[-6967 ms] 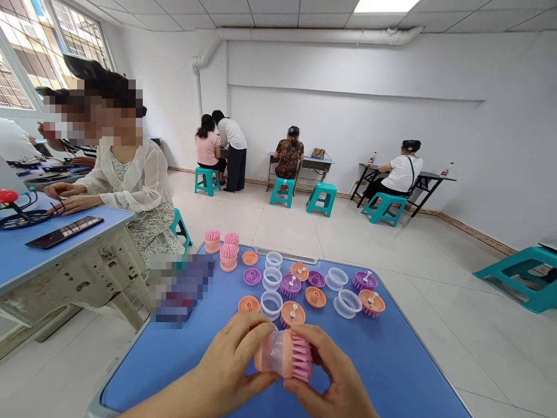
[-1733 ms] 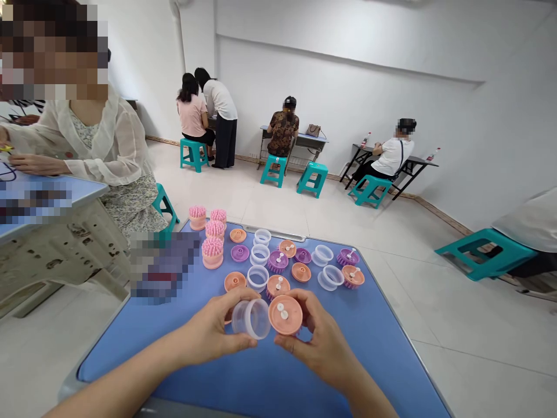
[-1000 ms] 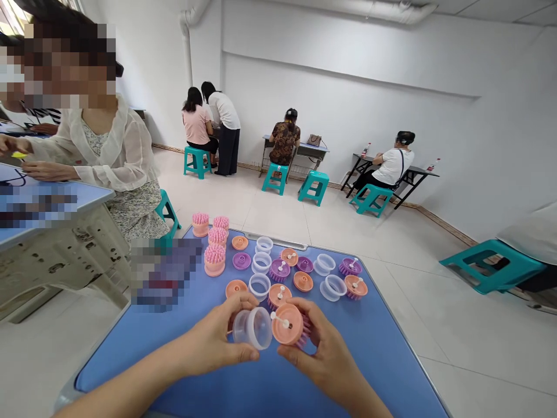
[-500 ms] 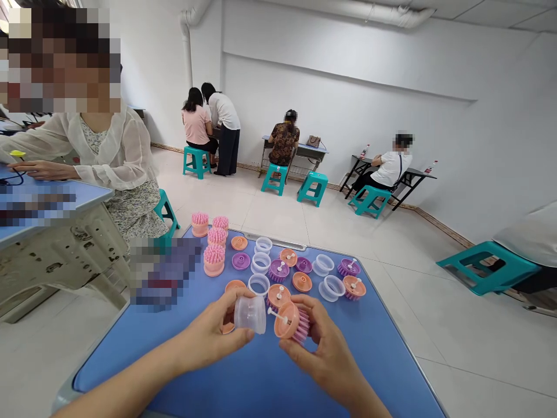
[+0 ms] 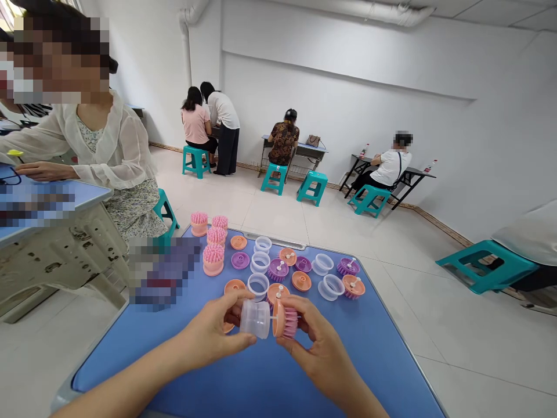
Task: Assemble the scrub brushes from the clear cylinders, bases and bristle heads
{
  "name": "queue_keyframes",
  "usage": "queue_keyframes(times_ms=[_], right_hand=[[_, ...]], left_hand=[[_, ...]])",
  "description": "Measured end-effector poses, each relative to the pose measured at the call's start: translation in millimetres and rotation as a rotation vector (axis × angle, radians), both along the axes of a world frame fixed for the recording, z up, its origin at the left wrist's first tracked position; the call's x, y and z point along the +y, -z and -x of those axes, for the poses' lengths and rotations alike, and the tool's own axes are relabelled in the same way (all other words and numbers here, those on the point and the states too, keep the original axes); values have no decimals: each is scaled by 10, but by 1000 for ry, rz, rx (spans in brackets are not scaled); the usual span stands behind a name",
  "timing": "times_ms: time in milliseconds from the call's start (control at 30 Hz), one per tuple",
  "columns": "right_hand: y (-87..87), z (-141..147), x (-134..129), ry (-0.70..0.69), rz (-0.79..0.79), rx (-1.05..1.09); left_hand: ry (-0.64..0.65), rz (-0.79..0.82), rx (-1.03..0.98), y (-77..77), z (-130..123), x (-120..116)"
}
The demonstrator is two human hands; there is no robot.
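Between thumb and fingers, my left hand (image 5: 221,328) grips a clear plastic cup (image 5: 255,319) on its side, its end facing right. My right hand (image 5: 315,337) is closed around an orange brush head (image 5: 287,321) with pink bristles pointing right. The brush head's white stem (image 5: 273,317) points left at the cup's end; whether its tip is inside I cannot tell. Just behind my hands are a clear ring-shaped cup (image 5: 258,287) and another orange brush head (image 5: 277,292) lying stem up. An orange cap (image 5: 235,287) is partly covered by my left fingers.
On the blue table (image 5: 243,383), several pink bristle brushes (image 5: 213,259) stand at the back left. Purple caps (image 5: 240,260), clear cups (image 5: 331,287) and upturned brush heads (image 5: 353,286) spread across its far half. A person (image 5: 117,145) sits at a neighbouring desk on the left.
The cup and brush head have come together. My right hand has moved left and turned the brush head, so its stem now lines up with the cup. The cup has shifted slightly right.
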State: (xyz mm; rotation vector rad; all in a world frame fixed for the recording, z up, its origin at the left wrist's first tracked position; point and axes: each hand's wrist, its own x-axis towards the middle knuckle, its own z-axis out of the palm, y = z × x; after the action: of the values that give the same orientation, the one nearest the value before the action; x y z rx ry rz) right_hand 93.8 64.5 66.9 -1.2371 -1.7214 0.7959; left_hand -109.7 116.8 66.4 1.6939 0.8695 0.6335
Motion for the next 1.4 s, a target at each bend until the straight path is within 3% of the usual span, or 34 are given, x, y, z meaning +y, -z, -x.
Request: queue_keyframes(times_ms=[333, 633, 1033, 1233, 1400], right_hand=[[-8, 1, -2, -19, -12, -77], [-44, 23, -12, -81, -7, -118], [-85, 14, -14, -86, 200, -110], [-74, 10, -10, -118, 195, -39], [-44, 10, -9, -75, 164, -42]], left_hand=[[13, -81, 171, -62, 5, -13], [56, -138, 187, -99, -3, -9], [22, -149, 142, 15, 8, -7], [28, -112, 160, -39, 10, -11], [110, -83, 110, -71, 23, -8]])
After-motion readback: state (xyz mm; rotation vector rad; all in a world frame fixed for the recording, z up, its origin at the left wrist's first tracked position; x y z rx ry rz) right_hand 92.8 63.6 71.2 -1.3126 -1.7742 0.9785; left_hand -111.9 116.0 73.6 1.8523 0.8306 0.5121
